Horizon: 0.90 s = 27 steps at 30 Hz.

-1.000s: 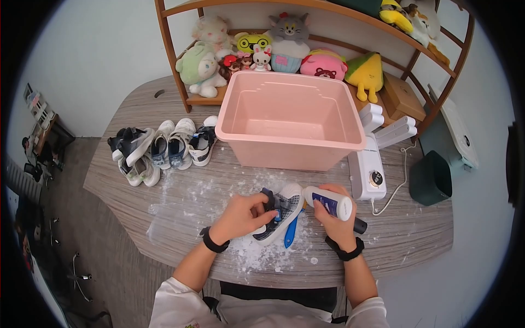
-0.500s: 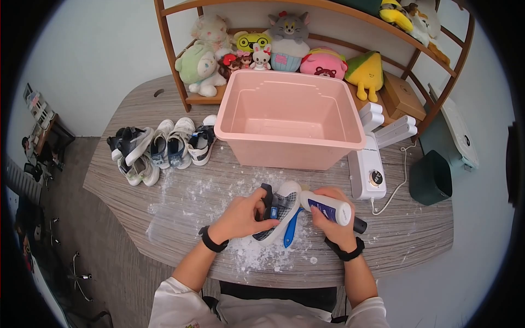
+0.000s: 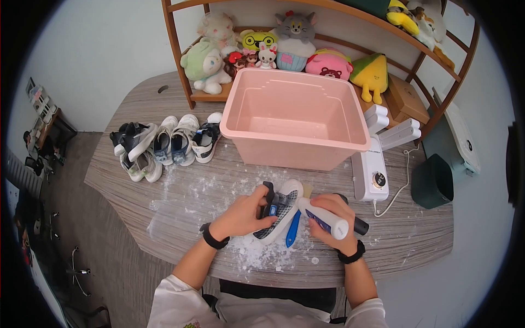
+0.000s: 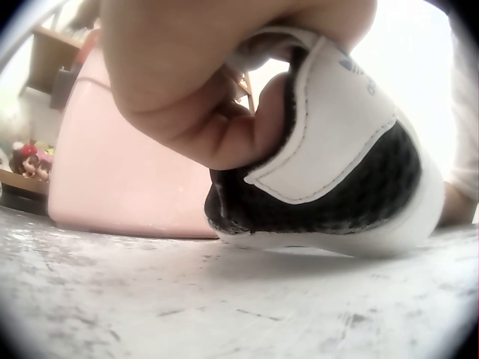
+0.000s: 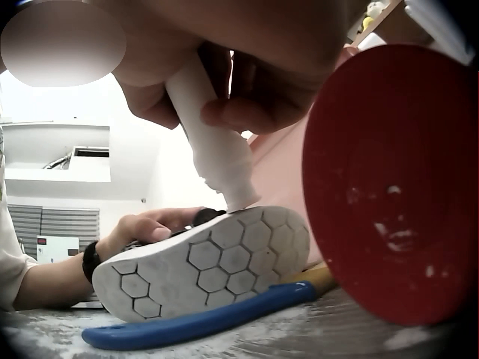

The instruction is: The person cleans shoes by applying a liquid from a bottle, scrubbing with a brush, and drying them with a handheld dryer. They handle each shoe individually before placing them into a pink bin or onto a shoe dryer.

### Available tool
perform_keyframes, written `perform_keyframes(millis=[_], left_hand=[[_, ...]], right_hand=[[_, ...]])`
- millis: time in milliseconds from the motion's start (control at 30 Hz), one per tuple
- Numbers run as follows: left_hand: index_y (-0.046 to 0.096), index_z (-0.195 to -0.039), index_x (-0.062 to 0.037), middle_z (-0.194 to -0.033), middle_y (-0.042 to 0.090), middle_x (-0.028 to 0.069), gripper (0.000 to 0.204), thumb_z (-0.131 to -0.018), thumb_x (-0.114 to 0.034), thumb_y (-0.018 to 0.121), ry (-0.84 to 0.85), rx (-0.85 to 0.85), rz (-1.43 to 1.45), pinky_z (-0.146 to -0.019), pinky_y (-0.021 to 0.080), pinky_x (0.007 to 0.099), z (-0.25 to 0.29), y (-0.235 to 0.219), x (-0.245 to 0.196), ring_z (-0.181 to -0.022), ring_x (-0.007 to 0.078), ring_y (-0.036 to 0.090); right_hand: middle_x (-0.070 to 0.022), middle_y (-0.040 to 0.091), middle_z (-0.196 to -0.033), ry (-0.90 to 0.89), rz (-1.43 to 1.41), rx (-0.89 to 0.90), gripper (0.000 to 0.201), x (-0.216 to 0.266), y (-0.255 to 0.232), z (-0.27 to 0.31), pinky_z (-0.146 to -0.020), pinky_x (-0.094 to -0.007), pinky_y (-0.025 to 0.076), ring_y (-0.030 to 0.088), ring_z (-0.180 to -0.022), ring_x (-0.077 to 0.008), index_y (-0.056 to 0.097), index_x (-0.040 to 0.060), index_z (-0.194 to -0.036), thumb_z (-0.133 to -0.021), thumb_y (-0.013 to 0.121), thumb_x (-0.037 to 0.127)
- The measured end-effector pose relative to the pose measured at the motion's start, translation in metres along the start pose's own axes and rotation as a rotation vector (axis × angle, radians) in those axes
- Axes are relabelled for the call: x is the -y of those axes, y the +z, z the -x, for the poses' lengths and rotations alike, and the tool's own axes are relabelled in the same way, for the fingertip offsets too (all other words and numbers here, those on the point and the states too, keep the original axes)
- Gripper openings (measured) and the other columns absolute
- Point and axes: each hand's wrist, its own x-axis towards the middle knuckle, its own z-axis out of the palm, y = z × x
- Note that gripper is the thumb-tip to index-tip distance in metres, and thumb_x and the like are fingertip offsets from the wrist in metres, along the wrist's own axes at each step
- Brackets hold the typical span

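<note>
Shoe (image 3: 280,216) tilts near the table's (image 3: 407,235) front edge, left hand's (image 3: 240,215) fingers gripping its upper, right hand's (image 3: 336,206) wrapped round a bottle (image 3: 322,217); dispensing seems underway, next likely calling for steady squeezing.

You are looking at a black-and-white shoe (image 3: 281,213) whose white sole (image 5: 217,258) is showing dark-lined hexagons, and at a white bottle (image 3: 328,217) that is carrying a dark blue label (image 3: 321,221). Your brush (image 3: 293,228) is showing a blue handle (image 5: 202,321), the tub (image 3: 295,151) is looking pale pink, and white specks (image 3: 260,257) are dotting the grey-brown wood grain of the table (image 3: 410,238).
</note>
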Motion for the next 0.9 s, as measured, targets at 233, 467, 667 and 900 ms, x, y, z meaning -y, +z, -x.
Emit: perform_keyframes(millis=[233,467,667,900], left_hand=[[0.039,-0.117,-0.0057,-0.072,0.062,0.0044,0.051,-0.087,-0.007,0.080,-0.024,0.004,0.088,-0.049,0.039,0.0250,0.000,0.001,0.000,-0.056,0.0064,0.054],[0.038,-0.119,-0.0048,-0.074,0.056,0.0013,0.046,-0.090,-0.003,0.074,-0.103,-0.085,0.330,-0.052,0.038,0.0270,-0.002,0.000,0.010,-0.059,0.0065,0.050],[0.037,-0.119,-0.0050,-0.074,0.052,0.0011,0.047,-0.091,-0.005,0.074,-0.116,-0.055,0.278,-0.052,0.037,0.0276,-0.002,-0.003,0.009,-0.059,0.0070,0.047],[0.037,-0.119,-0.0050,-0.073,0.053,0.0016,0.047,-0.091,-0.006,0.074,-0.087,-0.056,0.280,-0.052,0.037,0.0277,-0.002,-0.002,0.013,-0.059,0.0080,0.047]], right_hand=[[-0.0141,0.071,-0.110,-0.119,-0.058,0.174,0.042,0.012,0.007,0.002,-0.078,-0.0346,0.060,0.073,-0.087,-0.0287,0.073,0.0030,-0.112,-0.073,0.086,0.005],[-0.0144,0.071,-0.112,-0.108,0.036,0.113,0.045,0.005,0.015,0.005,-0.078,-0.0352,0.061,0.073,-0.088,-0.0290,0.073,0.0025,-0.115,-0.072,0.087,0.006],[-0.0144,0.072,-0.114,-0.087,0.043,0.114,0.046,0.006,0.016,0.004,-0.078,-0.0349,0.061,0.074,-0.091,-0.0289,0.072,0.0032,-0.117,-0.074,0.087,0.006],[-0.0120,0.073,-0.114,-0.085,-0.109,0.281,0.044,0.024,0.020,0.008,-0.077,-0.0338,0.061,0.074,-0.091,-0.0269,0.073,0.0051,-0.115,-0.073,0.088,0.007]])
